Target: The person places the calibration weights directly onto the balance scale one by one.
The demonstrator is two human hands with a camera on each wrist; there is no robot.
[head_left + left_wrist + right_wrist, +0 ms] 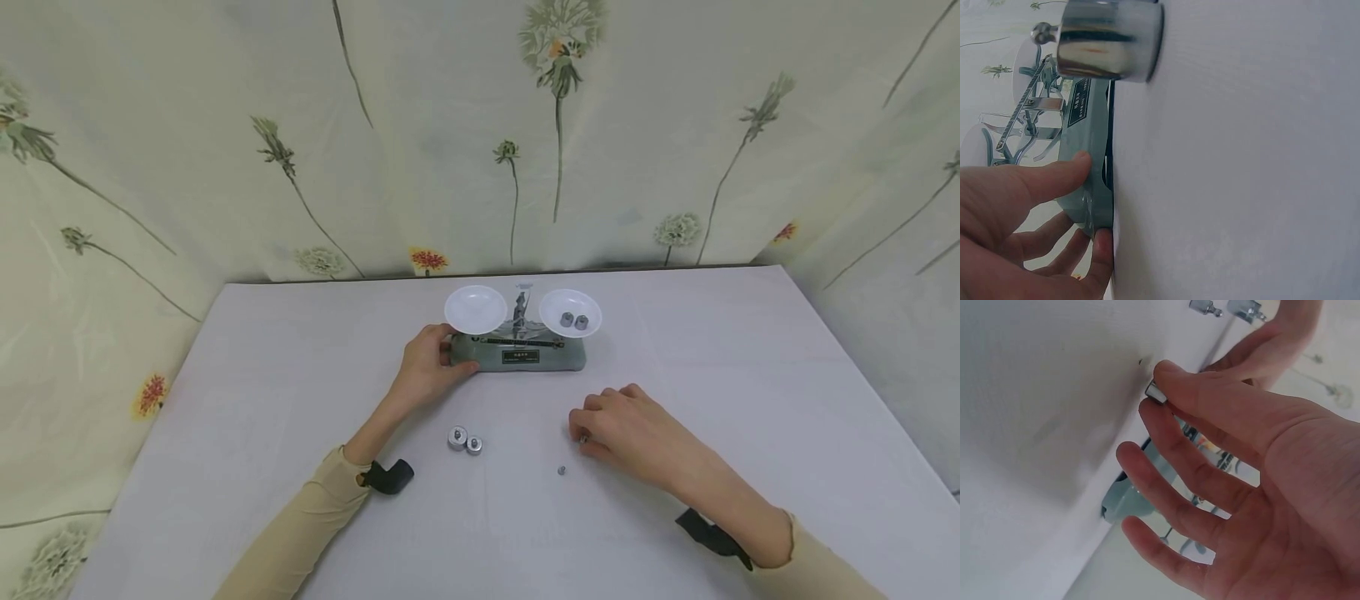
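Observation:
A green balance scale (551, 360) stands toward the table's back, with a white left pan (475, 309) holding nothing and a right pan (570, 297) bearing two small metal weights (581, 322). My left hand (429, 367) grips the left end of its base, thumb on the front and fingers around the end. Between thumb and index finger, my right hand (633, 433) pinches a small cylindrical metal weight (1155, 392); its other fingers are spread loosely. A tiny weight (561, 471) lies on the table just left of that hand.
Two larger knobbed weights, one big (457, 438) and one smaller (474, 447), stand side by side in front of the scale. The white-covered table (337, 325) ends at a flower-printed cloth (450, 167) behind. Black bands (390, 477) sit on both wrists.

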